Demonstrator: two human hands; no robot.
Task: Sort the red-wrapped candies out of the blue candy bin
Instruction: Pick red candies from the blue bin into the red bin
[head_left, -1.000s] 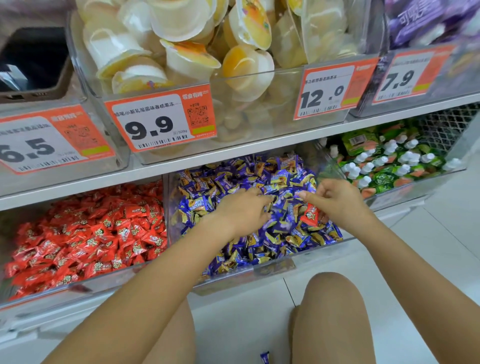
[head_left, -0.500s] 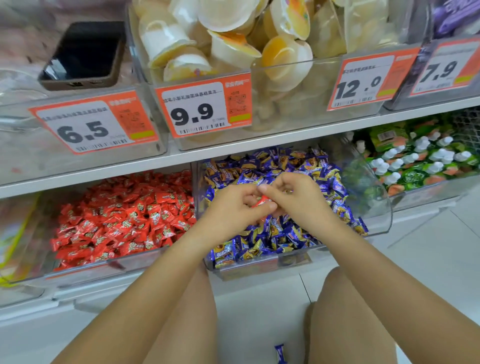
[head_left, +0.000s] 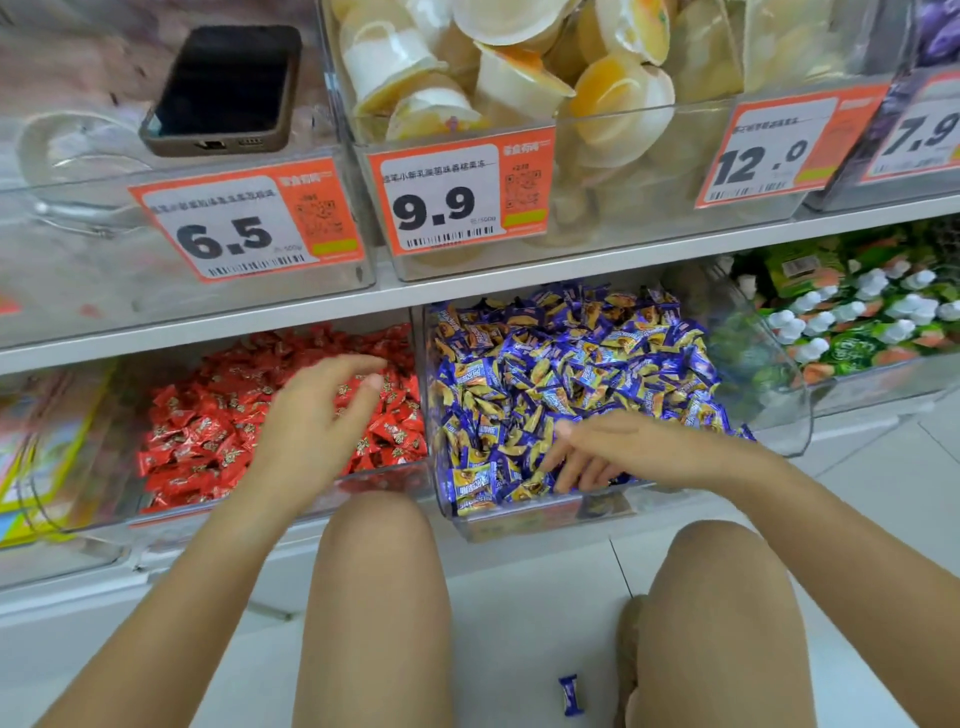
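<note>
The left hand (head_left: 317, 415) hovers spread over the red bin (head_left: 280, 410); the right hand (head_left: 639, 447) rakes, fingers loose, in the blue bin (head_left: 571, 384). No red candy shows there; buried ones risk being missed, and raking may flick wrappers onto the floor.

Price tags (head_left: 249, 223): four. Phone (head_left: 224, 85): one. Hands: two, left hand (head_left: 317, 415), right hand (head_left: 639, 449). Below hands, loose floor candy (head_left: 570, 695): one.

A shop, in its bulk sweets aisle: clear plastic bins (head_left: 779, 395) of wrapped candies (head_left: 561, 374) and jelly cups (head_left: 613, 98) line white shelves (head_left: 311, 312), each fronted by an orange price tag (head_left: 457, 195) with barcode and QR code.
</note>
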